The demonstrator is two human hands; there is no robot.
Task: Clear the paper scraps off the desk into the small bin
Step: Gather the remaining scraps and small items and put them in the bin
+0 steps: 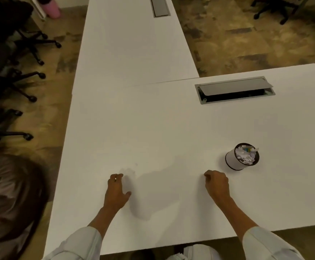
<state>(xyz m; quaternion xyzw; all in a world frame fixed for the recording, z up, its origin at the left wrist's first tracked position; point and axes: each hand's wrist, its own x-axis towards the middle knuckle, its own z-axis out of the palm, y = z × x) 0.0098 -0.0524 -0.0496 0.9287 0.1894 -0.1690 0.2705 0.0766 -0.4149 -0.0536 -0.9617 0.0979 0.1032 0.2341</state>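
Note:
A small white bin (233, 160) with a black rim stands on the white desk (162, 128) at the right, holding several white paper scraps (246, 154) and a few coloured bits. My right hand (216, 183) rests on the desk just below and left of the bin, fingers curled under, nothing visible in it. My left hand (116, 190) lies on the desk further left, fingertips bent down onto the surface, thumb out. I cannot tell whether a scrap lies under its fingertips. No loose scraps show on the desk.
A grey cable hatch (234, 90) is set into the desk beyond the bin, its lid ajar. Another white desk (130, 44) joins at the far side. Black office chairs (12, 72) stand on the floor to the left. Another person's clothing (6, 194) shows at the lower left.

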